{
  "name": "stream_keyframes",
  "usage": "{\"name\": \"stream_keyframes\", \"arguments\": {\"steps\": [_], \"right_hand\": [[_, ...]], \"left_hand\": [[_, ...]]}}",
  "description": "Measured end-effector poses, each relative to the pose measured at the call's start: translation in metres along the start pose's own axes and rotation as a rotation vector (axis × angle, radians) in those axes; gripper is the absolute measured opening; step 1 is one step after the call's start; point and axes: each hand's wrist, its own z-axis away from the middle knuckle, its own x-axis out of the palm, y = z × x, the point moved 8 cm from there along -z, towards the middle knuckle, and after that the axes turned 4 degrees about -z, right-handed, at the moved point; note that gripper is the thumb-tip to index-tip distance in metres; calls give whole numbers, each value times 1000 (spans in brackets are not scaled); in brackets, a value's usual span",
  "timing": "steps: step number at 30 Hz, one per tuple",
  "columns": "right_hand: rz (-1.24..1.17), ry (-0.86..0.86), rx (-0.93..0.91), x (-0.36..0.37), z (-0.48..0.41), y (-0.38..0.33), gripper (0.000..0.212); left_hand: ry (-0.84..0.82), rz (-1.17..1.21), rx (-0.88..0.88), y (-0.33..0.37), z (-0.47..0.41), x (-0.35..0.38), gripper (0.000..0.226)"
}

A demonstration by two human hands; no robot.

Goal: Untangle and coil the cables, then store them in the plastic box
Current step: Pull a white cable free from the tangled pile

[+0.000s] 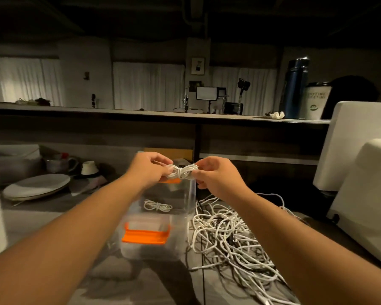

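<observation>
The person stood at the dim grey worktop [42, 216] with both arms stretched forward, holding a small white cable bundle wound into a figure-of-eight [180, 171] up in the air above the far end of the clear plastic box with orange latches [190, 194]. The left hand [151, 169] had its grip pinched on the bundle's left loop, and the right hand [216, 176] pinched the right loop, thumb and fingertips closed on the cord. A few turns of cord cinched the bundle's middle, and whether the tail was tucked in I could not tell. Down in the box lay one coiled white cable [157, 205] already stored. Just right of the box, touching its wall or very nearly, sprawled the large tangled heap of white and dark cables [229, 234], clearly the bulk of the work still to do. From there, the likeliest trouble seemed to be the wrap loosening: if either hand let go before the end was secured, the springy cord could unwind and spill. Dropped carelessly, it might also miss the opening and land in the tangle beside it, snagging afresh. A stack of pale plates [37, 186] sat well apart at the left.
</observation>
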Motion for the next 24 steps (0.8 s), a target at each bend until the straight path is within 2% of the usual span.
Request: {"name": "stream_keyframes", "arguments": {"steps": [4,8,11,14,19,24], "right_hand": [[223,-29,-47,29,-13,-8,25],[350,-56,-64,51,-24,-4,20],[484,-95,-42,66,-35,10,11],[571,-96,1,76,-46,22,13],[592,-160,36,90,-59,36,7],[647,-191,11,87,-62,39,24]], "left_hand": [[54,-191,46,-19,-19,-28,17],[69,-429,97,-32,-32,-37,21],[36,-574,100,-41,-43,-34,16],[3,-699,98,-46,-51,-27,10],[-40,-788,81,-60,-61,-20,3],[-42,-845,75,-66,-58,-17,16]]}}
